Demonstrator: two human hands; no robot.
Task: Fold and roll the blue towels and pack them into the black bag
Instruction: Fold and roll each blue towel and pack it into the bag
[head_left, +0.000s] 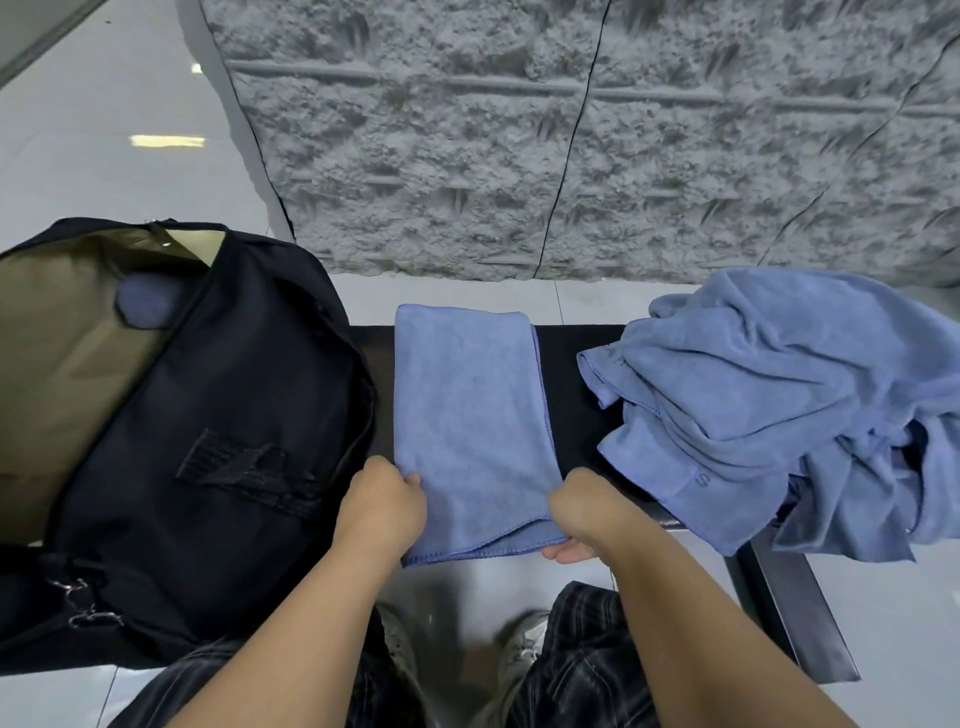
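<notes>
A blue towel (467, 405), folded into a long strip, lies flat across the black bench (563, 358). My left hand (382, 506) grips its near left corner. My right hand (582, 512) grips the near right corner, fingers curled under the hem. The black bag (218, 415) lies open on the left with a tan lining, and a rolled blue towel (145, 306) shows inside it. A loose heap of blue towels (769, 395) sits on the right end of the bench.
A grey textured wall panel (571, 145) stands behind the bench. White glossy floor tiles (104, 130) lie to the left. My legs and shoes (519, 654) are below the bench's near edge. The bag's metal clips (78, 603) hang at its lower left.
</notes>
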